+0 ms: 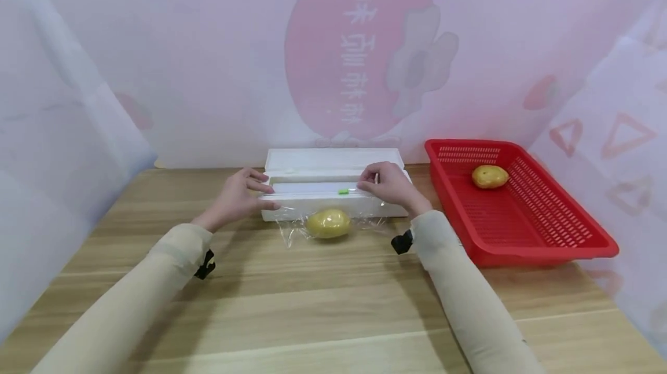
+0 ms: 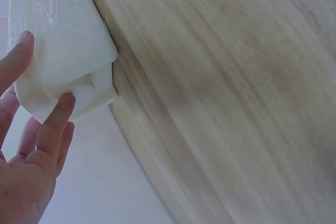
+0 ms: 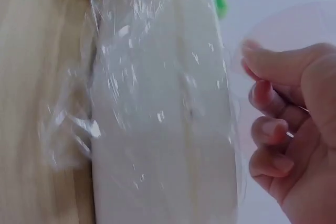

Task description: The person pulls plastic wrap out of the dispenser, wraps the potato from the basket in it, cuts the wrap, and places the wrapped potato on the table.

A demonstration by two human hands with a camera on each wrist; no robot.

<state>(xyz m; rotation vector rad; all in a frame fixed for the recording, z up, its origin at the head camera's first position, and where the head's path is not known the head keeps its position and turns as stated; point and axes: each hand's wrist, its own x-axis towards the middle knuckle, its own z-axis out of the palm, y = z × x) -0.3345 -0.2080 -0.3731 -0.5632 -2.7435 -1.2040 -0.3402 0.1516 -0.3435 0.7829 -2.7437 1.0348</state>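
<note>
A long white cling film box (image 1: 312, 207) lies lid-up at the back of the table. My left hand (image 1: 241, 197) holds its left end, thumb at the front edge and index fingertip on the end face (image 2: 79, 90). Over the right part, my right hand (image 1: 388, 183) pinches thumb and index finger at the edge of the clear film (image 3: 126, 77), its other fingers curled. A small green slider (image 1: 343, 191) sits on the box just left of those fingertips. Shiny film drapes over the front and around a yellow potato (image 1: 328, 223) before the box.
A red plastic basket (image 1: 531, 253) stands at the right with another potato (image 1: 490, 176) in it. The raised lid (image 1: 333, 158) leans near the patterned backdrop (image 1: 219, 73). Wooden tabletop (image 1: 312, 304) stretches between the forearms.
</note>
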